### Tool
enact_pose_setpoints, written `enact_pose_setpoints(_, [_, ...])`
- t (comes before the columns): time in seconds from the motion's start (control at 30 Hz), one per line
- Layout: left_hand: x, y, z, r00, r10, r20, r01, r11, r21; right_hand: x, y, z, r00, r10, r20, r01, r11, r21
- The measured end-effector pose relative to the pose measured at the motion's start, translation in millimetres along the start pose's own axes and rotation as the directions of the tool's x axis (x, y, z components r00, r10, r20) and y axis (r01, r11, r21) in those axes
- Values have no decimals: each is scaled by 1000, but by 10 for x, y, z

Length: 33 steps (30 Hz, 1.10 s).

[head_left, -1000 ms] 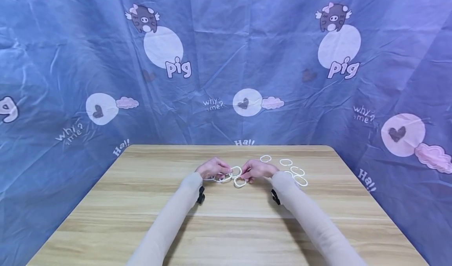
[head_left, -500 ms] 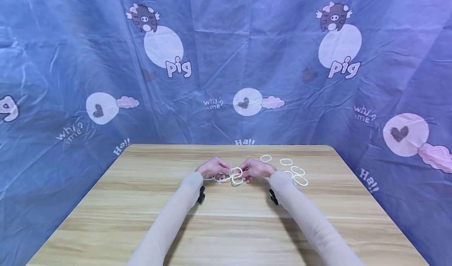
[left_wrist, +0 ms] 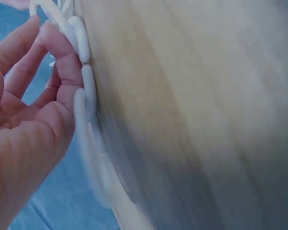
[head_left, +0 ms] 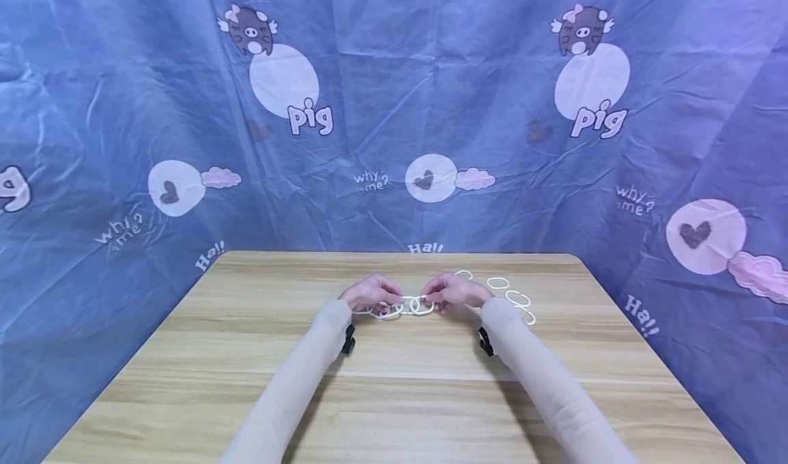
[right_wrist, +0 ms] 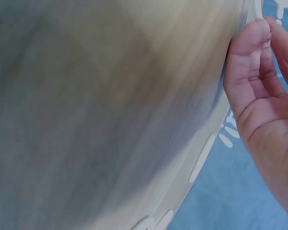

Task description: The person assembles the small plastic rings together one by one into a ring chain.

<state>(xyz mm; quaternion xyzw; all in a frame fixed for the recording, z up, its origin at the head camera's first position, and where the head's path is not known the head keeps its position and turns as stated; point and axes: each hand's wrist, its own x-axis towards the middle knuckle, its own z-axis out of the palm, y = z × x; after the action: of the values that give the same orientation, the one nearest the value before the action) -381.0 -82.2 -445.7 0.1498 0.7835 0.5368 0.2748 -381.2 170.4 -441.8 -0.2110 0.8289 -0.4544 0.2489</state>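
Note:
Over the table, my left hand (head_left: 372, 291) pinches a white oval plastic chain link (head_left: 408, 298) between thumb and index finger. From that link, more linked white ones (left_wrist: 89, 91) trail down beside the left fingers. My right hand (head_left: 454, 291), facing the left one, pinches another white link (head_left: 423, 313) by its right end. The two held links overlap at the middle, forming a row with the chain. In the right wrist view, thumb and fingertip meet on a white link (right_wrist: 256, 8), mostly out of frame.
Several loose white links lie on the wooden table (head_left: 394, 409) at the right: one (head_left: 498, 278) near the back, another (head_left: 518, 293) closer, others partly behind the right hand and sleeve. A blue patterned curtain (head_left: 382, 108) hangs around the table's back and sides.
The right hand first brought its link in against the left hand's link, then drew back to the right. The link swung from hanging low to lying level in the row. The left hand stayed put.

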Motion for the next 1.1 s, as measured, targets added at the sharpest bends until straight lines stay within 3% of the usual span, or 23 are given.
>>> enact_pose_setpoints(0.17, [-25,24,-17,1000,12,3,-12,1000,15,-33,5,-39,1000,22,-20,-22,999,25])
enact_pose_setpoints(0.3, [-31,68,-6,999,44,-28,-42,995,87,-63,-6,-39,999,34,-32,-33,999,39])
enact_pose_setpoints(0.43, [-6,129,63,992,100,-71,-88,984,154,-86,-11,-39,998,43,-44,-41,998,53])
enact_pose_setpoints(0.53, [42,161,145,989,120,-87,-107,984,143,-89,-4,-45,997,52,-48,-49,997,66])
enact_pose_setpoints(0.8, [97,146,311,994,87,-70,-84,996,41,-110,24,-62,1000,25,-12,-24,998,62])
enact_pose_setpoints(1.1, [131,128,336,995,83,-54,-76,989,126,-88,32,-36,999,21,-37,-18,997,70])
